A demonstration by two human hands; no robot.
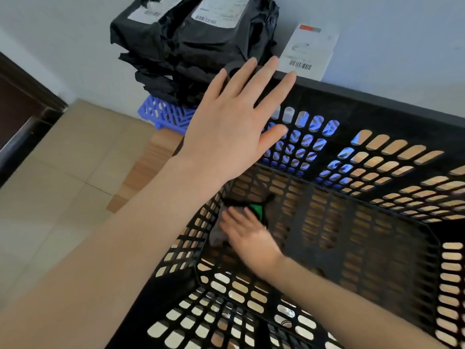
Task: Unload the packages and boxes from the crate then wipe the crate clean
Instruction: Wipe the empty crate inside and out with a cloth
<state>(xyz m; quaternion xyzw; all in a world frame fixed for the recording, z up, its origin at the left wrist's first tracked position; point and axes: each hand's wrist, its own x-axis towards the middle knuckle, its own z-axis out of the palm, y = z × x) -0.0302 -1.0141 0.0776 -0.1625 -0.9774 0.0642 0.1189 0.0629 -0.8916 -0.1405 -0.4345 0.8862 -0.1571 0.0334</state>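
Observation:
A black perforated plastic crate (377,102) fills the right and lower part of the view. My left hand (234,122) hovers flat with fingers spread over the crate's far left corner, fingertips near its rim. My right hand (247,238) is down inside the crate, fingers flat on a greyish cloth (217,235) that lies on the crate floor, blurred by motion. A small green and black thing (258,209) lies just beyond its fingers. Black plastic packages (191,44) are stacked outside the crate against the wall, on a blue plastic pallet (166,114).
A white box with a barcode label (309,51) leans against the white wall behind the crate. A dark wooden door frame (22,107) stands at the left. The floor (63,197) is beige tile, with a wood-patterned strip beside the crate.

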